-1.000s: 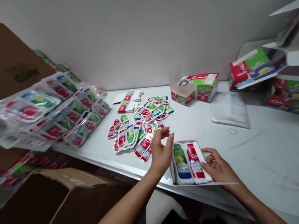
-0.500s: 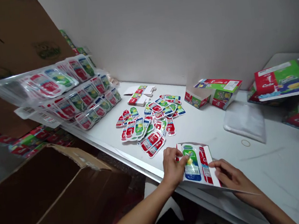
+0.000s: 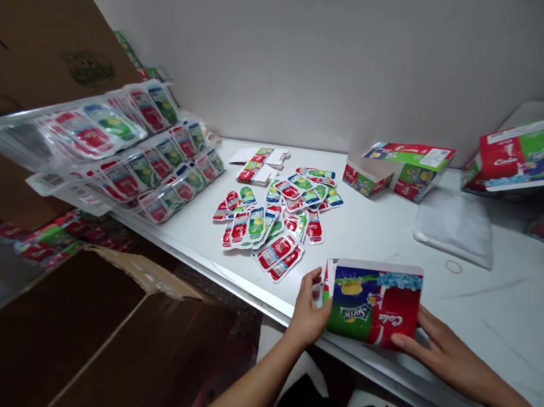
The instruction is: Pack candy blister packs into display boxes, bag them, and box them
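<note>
Between my two hands is a small cardboard display box (image 3: 374,303) with Sprite and Cola print, its printed lid folded down over the top. My left hand (image 3: 309,313) grips the box's left end, the fingers partly behind it. On the right side, my right hand (image 3: 430,342) holds the lid's near corner, thumb on the printed face and fingers hidden underneath. Just beyond the box lies a loose pile of flat Cola and Sprite sachets (image 3: 277,255) on the white table (image 3: 353,234).
Clear strips of sachets (image 3: 142,168) stack at the left beside an open carton (image 3: 122,349). Folded flat boxes (image 3: 258,166) lie at the back. On the right are open display boxes (image 3: 406,163), a bundle of clear bags (image 3: 452,226) and a rubber band (image 3: 453,266).
The lid of the box has swung over and now covers the sachets that showed inside. My right hand has moved with it, and my left thumb has left the sachets.
</note>
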